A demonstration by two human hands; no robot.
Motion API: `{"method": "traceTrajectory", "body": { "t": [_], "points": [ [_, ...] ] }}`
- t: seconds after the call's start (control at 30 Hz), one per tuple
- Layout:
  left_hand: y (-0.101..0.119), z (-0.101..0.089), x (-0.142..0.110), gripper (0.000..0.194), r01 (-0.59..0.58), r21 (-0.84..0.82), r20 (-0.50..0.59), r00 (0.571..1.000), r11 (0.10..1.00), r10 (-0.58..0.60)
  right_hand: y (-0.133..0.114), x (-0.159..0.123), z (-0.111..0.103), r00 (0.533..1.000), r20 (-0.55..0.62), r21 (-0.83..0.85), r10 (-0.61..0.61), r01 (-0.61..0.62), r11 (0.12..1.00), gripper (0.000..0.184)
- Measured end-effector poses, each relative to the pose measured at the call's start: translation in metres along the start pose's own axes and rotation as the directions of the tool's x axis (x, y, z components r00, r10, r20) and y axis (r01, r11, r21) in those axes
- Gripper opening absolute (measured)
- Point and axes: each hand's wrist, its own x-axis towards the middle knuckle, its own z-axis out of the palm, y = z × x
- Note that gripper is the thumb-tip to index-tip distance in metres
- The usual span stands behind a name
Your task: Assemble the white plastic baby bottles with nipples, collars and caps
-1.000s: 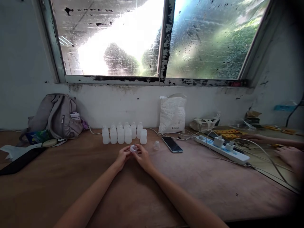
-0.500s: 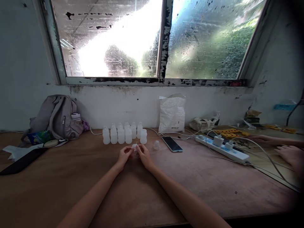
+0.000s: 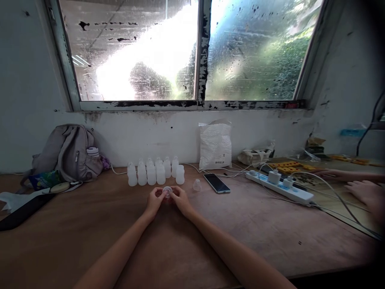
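Between my left hand (image 3: 155, 201) and my right hand (image 3: 180, 200) is a small round translucent bottle collar (image 3: 167, 192) with a clear centre. Thumbs and fingertips of both hands pinch its rim from either side, just over the table. Behind the hands stand several frosted white baby bottles (image 3: 142, 173), most with clear domed tops. A bottle without a dome (image 3: 179, 175) stands at the right of this group. To the right of my right hand, a loose clear domed cap (image 3: 197, 185) rests on the table.
Right of the cap lie a phone (image 3: 216, 183) and a power strip (image 3: 279, 188) with cables. A white plastic bag (image 3: 215, 145) leans on the wall. At left are a grey backpack (image 3: 70, 150) and a black flat item (image 3: 24, 212). Another person's hands (image 3: 359, 190) are at far right.
The collar has been tilted and turned between my fingers; its round face shows toward me again after being edge-on. The head view has shifted slightly. The bottles stay put.
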Motion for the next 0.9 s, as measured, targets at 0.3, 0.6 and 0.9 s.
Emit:
{"method": "traceTrajectory", "body": {
  "t": [0.3,0.6,0.9],
  "points": [
    [-0.002,0.002,0.0,0.015,-0.006,0.158,0.011,1.0,0.987,0.004,-0.001,-0.001,0.001,0.999,-0.024,-0.151,-0.044,0.04,0.988,0.015],
    [-0.003,0.002,0.0,0.008,-0.128,0.387,-0.001,0.99,0.913,0.139,-0.008,-0.004,0.002,0.994,-0.022,-0.304,-0.104,0.092,0.948,0.01],
    [0.005,0.001,-0.003,0.015,-0.092,0.306,0.037,0.996,0.947,0.085,-0.013,-0.006,0.005,0.996,-0.05,-0.328,-0.068,0.048,0.944,0.012]
  ]
}}
